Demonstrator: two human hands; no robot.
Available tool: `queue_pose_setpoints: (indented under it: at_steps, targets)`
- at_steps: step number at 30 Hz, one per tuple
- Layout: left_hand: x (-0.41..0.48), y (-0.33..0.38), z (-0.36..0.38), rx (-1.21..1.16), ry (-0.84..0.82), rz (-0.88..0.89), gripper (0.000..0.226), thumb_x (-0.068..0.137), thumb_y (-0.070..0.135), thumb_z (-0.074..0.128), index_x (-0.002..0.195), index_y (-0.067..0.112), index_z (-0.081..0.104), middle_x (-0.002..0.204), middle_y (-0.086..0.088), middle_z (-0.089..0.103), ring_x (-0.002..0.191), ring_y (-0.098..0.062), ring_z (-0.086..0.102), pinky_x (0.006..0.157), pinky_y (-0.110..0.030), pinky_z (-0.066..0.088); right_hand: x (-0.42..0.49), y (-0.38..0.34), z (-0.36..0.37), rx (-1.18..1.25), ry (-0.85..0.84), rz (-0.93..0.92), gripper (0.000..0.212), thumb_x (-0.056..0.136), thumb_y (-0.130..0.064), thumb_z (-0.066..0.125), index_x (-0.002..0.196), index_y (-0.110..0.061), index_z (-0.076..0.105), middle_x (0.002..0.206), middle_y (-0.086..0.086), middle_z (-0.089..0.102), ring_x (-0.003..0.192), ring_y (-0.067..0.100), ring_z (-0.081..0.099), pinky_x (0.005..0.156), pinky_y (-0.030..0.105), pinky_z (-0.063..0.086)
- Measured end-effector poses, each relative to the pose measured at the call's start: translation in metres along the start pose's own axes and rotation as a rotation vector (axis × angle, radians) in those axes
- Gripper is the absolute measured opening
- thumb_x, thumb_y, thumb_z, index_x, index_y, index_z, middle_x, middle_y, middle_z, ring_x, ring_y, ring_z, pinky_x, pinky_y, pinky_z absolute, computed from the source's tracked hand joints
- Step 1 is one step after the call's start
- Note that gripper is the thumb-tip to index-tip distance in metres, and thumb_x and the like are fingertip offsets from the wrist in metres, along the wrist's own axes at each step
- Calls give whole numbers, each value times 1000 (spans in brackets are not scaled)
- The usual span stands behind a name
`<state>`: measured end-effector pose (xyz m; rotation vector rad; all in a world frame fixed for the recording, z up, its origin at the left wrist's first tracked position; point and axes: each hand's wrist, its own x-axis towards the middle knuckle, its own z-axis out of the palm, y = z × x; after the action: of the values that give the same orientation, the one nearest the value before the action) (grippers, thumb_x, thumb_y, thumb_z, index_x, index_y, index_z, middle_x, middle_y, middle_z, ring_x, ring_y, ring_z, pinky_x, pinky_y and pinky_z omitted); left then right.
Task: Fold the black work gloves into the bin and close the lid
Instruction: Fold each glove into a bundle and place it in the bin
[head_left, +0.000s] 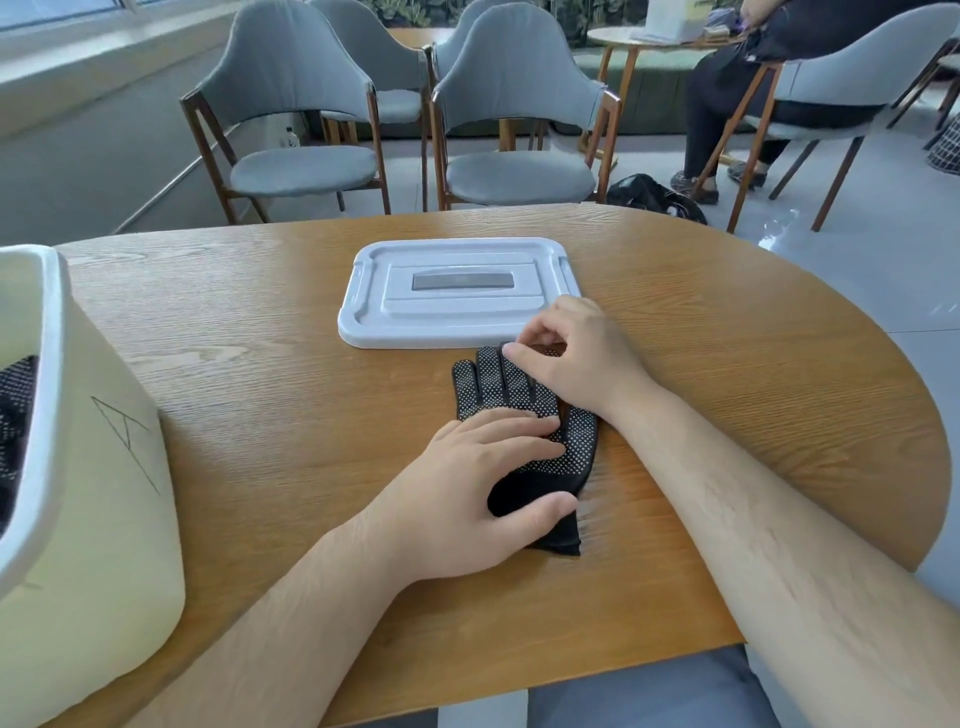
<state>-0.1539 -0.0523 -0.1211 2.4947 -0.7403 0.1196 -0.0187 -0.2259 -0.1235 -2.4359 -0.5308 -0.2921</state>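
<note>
While I look down from my head camera, one black work glove (579, 441) lies flat on the wooden table (260, 322), dotted palm side up, its fingers pointing away from me and its cuff nearest my body. My left hand (467, 483) rests spread on the glove's palm, fingers straight and pressing it down, with my thumb laid across the plain cuff. My right hand (571, 353) sits at the far end of the glove, fingers curled, and pinches the tips of the glove's fingers against the table. My two hands are near each other but apart, with the dotted glove fingers showing between them.

Just beyond the glove's fingertips the pale lid (452, 291) lies flat on the table, top side up, off the bin; my right hand overlaps its near right corner in this view. The cream bin (88, 467) stands open at the table's left edge, well apart from the glove. Inside it, at the frame's edge, I see dark dotted fabric (15, 415), probably another glove, though too little shows to be sure.

Past the table stand grey cushioned chairs (291, 104). A seated person (727, 104) is at the far right, and a dark bag (654, 195) lies on the floor.
</note>
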Motion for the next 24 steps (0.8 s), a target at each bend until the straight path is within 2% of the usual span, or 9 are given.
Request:
queue_pose_setpoints:
  at_steps: [5,9,14,18,20,24]
  targets:
    - [2,-1,1,21,-5,11,49,94,63,53,133,35,62,150,24,45,143,8,27,108,-13,20,-1,-2,-1,-76,-21,10,20,84,-56,72,87,-36,69,90,-14,55,104,11,51,98,38,43]
    - [2,0,2,45,-8,19,48,93,62,53,132,35,62,149,25,46,142,7,29,108,-20,27,-2,-4,2,-45,-32,29,16,87,-50,72,79,-37,64,87,-15,55,103,11,51,100,41,40]
    - [1,-1,1,57,-9,4,43,94,59,53,131,37,61,148,27,45,142,8,29,106,-20,27,-4,-1,2,-31,47,48,15,85,-47,74,78,-37,65,86,-14,57,98,10,48,95,36,36]
    - [2,-1,3,73,-11,9,42,94,57,55,130,38,61,149,27,44,142,7,29,107,-23,30,-4,-1,1,-60,152,29,14,84,-44,75,90,-34,66,87,-13,52,94,13,45,90,35,34]
    - [2,-1,4,76,-3,9,42,93,57,55,130,38,61,148,27,45,142,6,31,109,-25,30,-3,-5,2,-66,162,-29,17,87,-52,71,90,-35,71,87,-13,51,96,12,45,91,36,33]
    - [2,-1,4,80,6,13,41,93,55,56,129,37,61,146,27,46,141,4,33,111,-26,30,1,-18,8,-154,-27,-43,40,84,-73,60,101,-40,74,94,-16,46,108,12,40,99,38,26]
